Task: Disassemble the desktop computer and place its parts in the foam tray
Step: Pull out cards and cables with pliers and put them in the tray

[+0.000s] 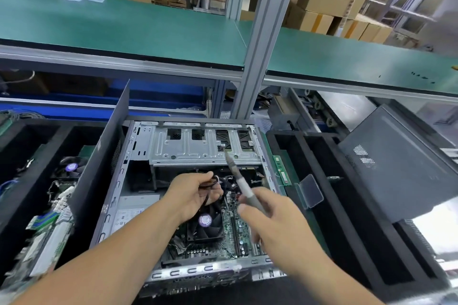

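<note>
Computer case [138, 181]: lies open on its side in the middle of the scene, between two black foam trays.
Drive cage [198, 148]: silver metal, across the far part of the case.
Circuit board [238, 230]: green, in the near right part of the case, with a black fan [205, 223] on it.
Power supply [133, 213]: grey box in the near left part of the case.
Left hand [190, 197]: over the middle of the case, just beyond the fan; its fingers [210, 177] are curled and pinch a loop of black cable [208, 184].
Right hand [275, 220]: over the circuit board; its fingers are curled round a grey screwdriver [240, 184], whose tip points far, toward the drive cage.
Left foam tray [37, 131]: holds a fan and circuit boards.
Right foam tray [322, 205]: a green memory stick [282, 169] lies along its left edge.
Side panel [406, 163]: dark grey, lies tilted across the far right of the right tray.
Green shelf [124, 27]: runs across above the surface.
</note>
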